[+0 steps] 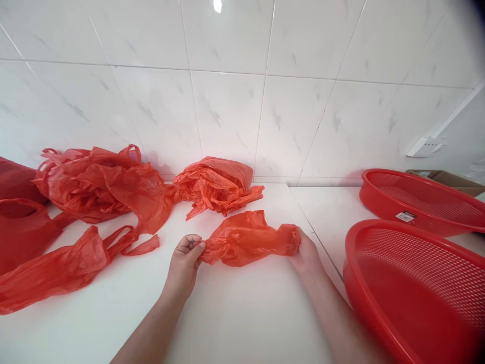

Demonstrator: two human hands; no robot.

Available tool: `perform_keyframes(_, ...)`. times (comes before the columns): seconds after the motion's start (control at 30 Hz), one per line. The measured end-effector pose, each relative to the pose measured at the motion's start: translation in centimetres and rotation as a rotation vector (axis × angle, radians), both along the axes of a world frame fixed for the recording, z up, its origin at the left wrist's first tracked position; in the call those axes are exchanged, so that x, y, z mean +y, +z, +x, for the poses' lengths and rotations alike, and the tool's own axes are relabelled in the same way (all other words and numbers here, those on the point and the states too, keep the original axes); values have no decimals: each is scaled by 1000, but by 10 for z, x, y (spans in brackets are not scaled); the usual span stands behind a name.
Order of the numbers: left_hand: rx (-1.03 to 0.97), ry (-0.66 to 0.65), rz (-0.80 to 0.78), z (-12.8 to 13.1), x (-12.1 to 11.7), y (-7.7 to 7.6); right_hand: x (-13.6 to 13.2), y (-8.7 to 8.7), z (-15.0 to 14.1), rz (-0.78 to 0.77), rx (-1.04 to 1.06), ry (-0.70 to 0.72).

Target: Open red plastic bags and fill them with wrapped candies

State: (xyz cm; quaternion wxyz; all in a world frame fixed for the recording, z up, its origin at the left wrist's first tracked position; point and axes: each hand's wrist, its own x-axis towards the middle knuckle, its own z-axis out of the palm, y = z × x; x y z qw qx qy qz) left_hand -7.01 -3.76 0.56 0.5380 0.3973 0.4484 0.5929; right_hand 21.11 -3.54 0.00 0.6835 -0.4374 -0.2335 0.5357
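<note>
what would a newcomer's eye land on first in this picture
Probably the crumpled red plastic bag held between the left hand and right hand, mid-picture above the white table. Next might come the big red mesh basket at the right, with another basket behind it. A loose heap of red bags spreads at the left.

"What's on the right?"
"A near basket (351, 275), red, with a mesh side; behind it a far basket (375, 200), also red, with a white label (405, 217) on it; past that, a brown box (452, 180), partly hidden."
"And the wall (231, 111)?"
"White tile with grey marks; a socket (427, 147) at the right, a white strip (460, 110) running up from it; a bright glint (217, 6) near the top."
"Underneath?"
"A white table (235, 313); a seam (329, 256) crosses it left of the near basket."
</note>
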Motion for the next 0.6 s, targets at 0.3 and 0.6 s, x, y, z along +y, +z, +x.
perform_keyframes(0.3,1205,244,1032,29,-31,8,-23,13,-36,30,-347,20)
perform_keyframes(0.6,878,-64,557,33,-26,-4,-49,19,-67,167,-753,326)
